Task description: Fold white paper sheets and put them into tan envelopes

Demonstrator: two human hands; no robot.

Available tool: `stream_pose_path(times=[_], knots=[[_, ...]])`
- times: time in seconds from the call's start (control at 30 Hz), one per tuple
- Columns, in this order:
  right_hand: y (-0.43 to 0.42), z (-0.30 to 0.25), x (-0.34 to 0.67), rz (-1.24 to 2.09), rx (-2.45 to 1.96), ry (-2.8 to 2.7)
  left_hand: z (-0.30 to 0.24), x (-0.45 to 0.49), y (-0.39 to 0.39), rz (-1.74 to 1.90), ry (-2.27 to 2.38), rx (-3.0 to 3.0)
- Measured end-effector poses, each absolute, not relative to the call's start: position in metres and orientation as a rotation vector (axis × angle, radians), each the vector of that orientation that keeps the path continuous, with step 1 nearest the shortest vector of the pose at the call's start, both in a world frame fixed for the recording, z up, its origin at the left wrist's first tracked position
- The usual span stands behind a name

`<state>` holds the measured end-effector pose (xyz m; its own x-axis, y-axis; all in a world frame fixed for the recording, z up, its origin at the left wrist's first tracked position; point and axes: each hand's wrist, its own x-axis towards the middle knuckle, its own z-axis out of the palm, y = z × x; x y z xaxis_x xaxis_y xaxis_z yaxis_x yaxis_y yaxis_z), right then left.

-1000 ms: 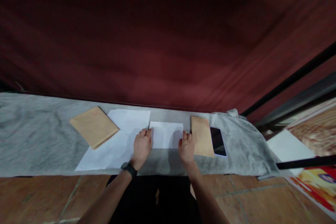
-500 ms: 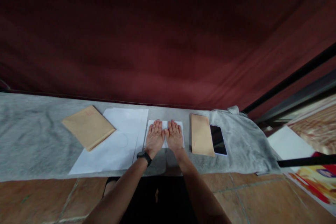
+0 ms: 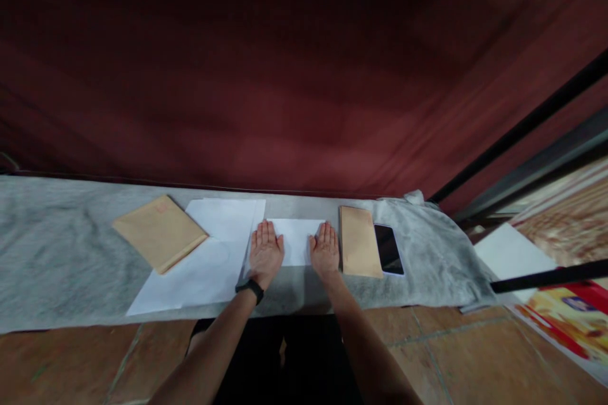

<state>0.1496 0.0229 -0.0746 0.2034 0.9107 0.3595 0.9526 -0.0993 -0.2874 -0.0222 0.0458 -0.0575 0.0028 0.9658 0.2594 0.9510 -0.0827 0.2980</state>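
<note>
A small folded white sheet [image 3: 295, 240] lies on the grey cloth [image 3: 61, 253] in front of me. My left hand [image 3: 265, 252] lies flat on its left edge, fingers stretched out together, a black band on the wrist. My right hand [image 3: 325, 250] lies flat on the sheet's right edge, open as well. Bare paper shows between the two hands. Neither hand holds anything.
Larger white sheets [image 3: 204, 259] lie to the left, with a brown envelope [image 3: 159, 232] on their far left corner. Another brown envelope [image 3: 360, 240] and a dark phone [image 3: 388, 249] lie right of my right hand. Dark red fabric [image 3: 285, 76] hangs behind; tiled floor [image 3: 71, 361] is below.
Both hands were side by side in the middle of the folded sheet half a second ago; they have slid apart to its left and right edges, staying flat.
</note>
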Motion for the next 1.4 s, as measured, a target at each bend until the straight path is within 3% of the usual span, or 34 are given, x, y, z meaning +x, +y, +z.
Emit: stream_pose_path(times=[0.3, 0.9, 1.23, 1.4], knots=[[-0.004, -0.059, 0.116, 0.141, -1.697, -2.023, -0.071, 0.005, 0.004, 0.496, 1.722, 2.436], [-0.022, -0.082, 0.143, -0.195, -1.932, -1.746, -0.068, -0.019, -0.004, 0.686, 2.019, 2.257], [0.028, -0.058, 0.101, 0.119, -1.837, -2.023, -0.061, -0.017, -0.008, 0.594, 1.864, 2.439], [0.041, -0.069, 0.106, 0.059, -1.867, -2.009, -0.064, -0.019, -0.007, 0.585, 1.875, 2.425]])
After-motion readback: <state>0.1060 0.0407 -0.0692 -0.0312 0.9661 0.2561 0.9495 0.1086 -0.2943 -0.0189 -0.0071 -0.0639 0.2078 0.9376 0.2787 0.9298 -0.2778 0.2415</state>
